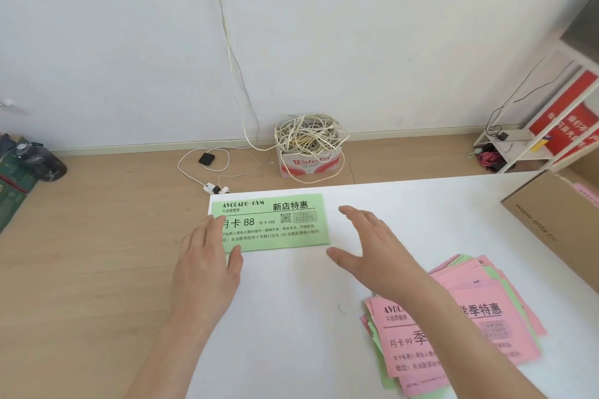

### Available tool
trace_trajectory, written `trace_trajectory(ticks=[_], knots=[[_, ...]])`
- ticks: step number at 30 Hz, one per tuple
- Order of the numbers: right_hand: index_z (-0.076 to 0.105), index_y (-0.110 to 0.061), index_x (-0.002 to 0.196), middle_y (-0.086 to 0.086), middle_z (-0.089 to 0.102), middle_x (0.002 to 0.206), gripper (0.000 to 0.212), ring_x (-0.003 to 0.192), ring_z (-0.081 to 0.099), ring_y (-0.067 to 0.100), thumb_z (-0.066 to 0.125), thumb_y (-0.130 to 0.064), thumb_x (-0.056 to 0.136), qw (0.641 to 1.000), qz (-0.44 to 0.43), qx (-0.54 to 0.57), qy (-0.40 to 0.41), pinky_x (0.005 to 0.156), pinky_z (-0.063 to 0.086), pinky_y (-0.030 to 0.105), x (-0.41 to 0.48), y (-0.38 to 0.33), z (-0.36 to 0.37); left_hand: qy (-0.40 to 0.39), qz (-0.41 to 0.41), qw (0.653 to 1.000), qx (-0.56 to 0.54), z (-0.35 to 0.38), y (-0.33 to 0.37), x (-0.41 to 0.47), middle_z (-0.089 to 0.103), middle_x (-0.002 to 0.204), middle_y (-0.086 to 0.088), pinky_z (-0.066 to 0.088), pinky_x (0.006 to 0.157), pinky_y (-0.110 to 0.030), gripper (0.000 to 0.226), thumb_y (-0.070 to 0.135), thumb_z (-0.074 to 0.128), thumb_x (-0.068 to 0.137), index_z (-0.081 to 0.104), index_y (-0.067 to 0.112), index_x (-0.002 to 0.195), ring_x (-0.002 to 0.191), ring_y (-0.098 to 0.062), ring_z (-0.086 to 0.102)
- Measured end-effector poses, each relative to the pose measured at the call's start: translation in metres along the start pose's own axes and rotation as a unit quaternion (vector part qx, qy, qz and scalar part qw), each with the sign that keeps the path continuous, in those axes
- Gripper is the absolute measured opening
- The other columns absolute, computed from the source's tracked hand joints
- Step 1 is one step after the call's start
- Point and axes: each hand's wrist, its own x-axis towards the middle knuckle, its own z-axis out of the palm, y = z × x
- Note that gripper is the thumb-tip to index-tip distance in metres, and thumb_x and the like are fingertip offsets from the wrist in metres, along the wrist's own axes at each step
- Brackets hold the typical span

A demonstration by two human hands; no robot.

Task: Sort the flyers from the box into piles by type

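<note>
A green flyer lies flat at the far left corner of the white table. My left hand rests with straight fingers on the flyer's left end, thumb on its lower edge. My right hand hovers just right of the flyer, fingers straight and spread, holding nothing. A loose heap of mixed pink and green flyers lies at the near right, partly hidden under my right forearm. The cardboard box stands at the table's right edge.
Beyond the table, on the wooden floor, are a carton full of coiled cable, a power strip and a black adapter. A white shelf with red signs stands at right; a dark bottle lies at left.
</note>
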Motion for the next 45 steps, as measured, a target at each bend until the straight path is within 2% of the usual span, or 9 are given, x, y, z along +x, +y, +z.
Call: trace_trajectory(ticks=[10,14,17,21,27,31,35,40,45], knots=[[0.021,-0.044,0.143,-0.022,0.004,0.154,0.071,0.143,-0.006,0.004,0.056,-0.061,0.083,0.985,0.058,-0.151,-0.053,0.116,0.012,0.023,-0.154,0.107,-0.046,-0.152,0.355,0.918,-0.087,0.050,0.136,-0.102,0.068,0.105,0.011,0.050,0.082,-0.020,0.035,0.044,0.043,0.076,0.070,0.028,0.091,0.101,-0.009,0.053],[0.014,-0.045,0.145,-0.021,-0.008,0.156,0.072,0.144,-0.013,0.005,0.053,-0.059,0.086,0.982,0.084,-0.162,-0.040,0.116,0.022,0.030,-0.171,0.140,-0.036,-0.207,0.344,0.916,0.015,0.075,0.183,-0.126,0.065,0.120,-0.007,0.056,0.083,-0.037,0.070,0.062,0.065,0.057,0.061,0.017,0.111,0.106,-0.022,0.063],[0.031,-0.044,0.141,-0.019,0.020,0.153,0.071,0.143,0.021,0.010,0.060,-0.060,0.078,0.980,0.080,-0.175,-0.042,0.102,0.040,0.036,-0.168,0.151,-0.039,-0.253,0.331,0.906,0.073,0.086,0.194,-0.128,0.063,0.120,-0.016,0.056,0.083,-0.042,0.089,0.059,0.082,0.045,0.053,0.012,0.114,0.107,-0.029,0.063],[0.064,-0.038,0.109,-0.013,0.066,0.115,0.066,0.097,0.066,0.014,0.080,-0.062,0.050,0.976,0.048,-0.210,-0.017,0.065,0.054,0.030,-0.162,0.171,-0.047,-0.177,0.367,0.911,0.060,0.088,0.197,-0.126,0.068,0.113,-0.012,0.055,0.083,-0.038,0.049,0.049,0.063,0.071,0.067,0.012,0.103,0.104,-0.026,0.066],[0.053,-0.042,0.129,-0.027,0.042,0.141,0.044,0.123,0.045,0.008,0.053,-0.057,0.088,0.983,-0.020,-0.162,-0.087,0.094,0.043,0.027,-0.162,0.193,-0.075,-0.180,0.395,0.901,0.026,0.075,0.194,-0.122,0.071,0.102,0.011,0.049,0.083,-0.018,0.036,0.046,0.041,0.080,0.071,0.028,0.090,0.097,-0.007,0.067],[0.049,-0.041,0.133,-0.023,0.035,0.148,0.039,0.130,0.039,0.010,0.041,-0.050,0.096,0.974,-0.054,-0.175,-0.132,0.100,0.039,0.028,-0.162,0.198,-0.083,-0.189,0.377,0.906,0.030,0.078,0.192,-0.129,0.068,0.084,0.020,0.052,0.053,-0.020,0.022,0.025,0.079,0.066,0.066,0.032,0.082,0.074,-0.001,0.066],[0.055,-0.032,0.123,-0.017,0.050,0.132,0.040,0.116,0.048,0.013,0.039,-0.055,0.094,0.966,-0.086,-0.205,-0.133,0.090,0.044,0.034,-0.159,0.203,-0.082,-0.146,0.323,0.935,0.027,0.074,0.201,-0.134,0.065,0.068,0.018,0.043,0.037,-0.019,0.008,0.024,0.066,0.064,0.066,0.028,0.070,0.057,-0.006,0.061],[0.059,-0.030,0.111,-0.012,0.065,0.111,0.026,0.100,0.060,0.019,0.042,-0.023,0.094,0.972,-0.076,-0.195,-0.104,0.082,0.049,0.035,-0.159,0.217,-0.079,-0.130,0.254,0.958,-0.021,0.070,0.210,-0.134,0.061,0.073,0.021,0.046,0.045,-0.020,0.016,0.043,0.050,0.073,0.059,0.030,0.070,0.071,-0.004,0.058],[0.065,-0.032,0.099,-0.011,0.068,0.092,0.021,0.080,0.063,0.017,0.045,-0.030,0.093,0.980,-0.055,-0.186,-0.042,0.066,0.050,0.032,-0.158,0.222,-0.080,-0.050,0.248,0.967,-0.040,0.048,0.208,-0.134,0.054,0.125,0.001,0.038,0.096,-0.030,0.052,0.053,0.056,0.076,0.053,0.024,0.119,0.111,-0.017,0.045]])
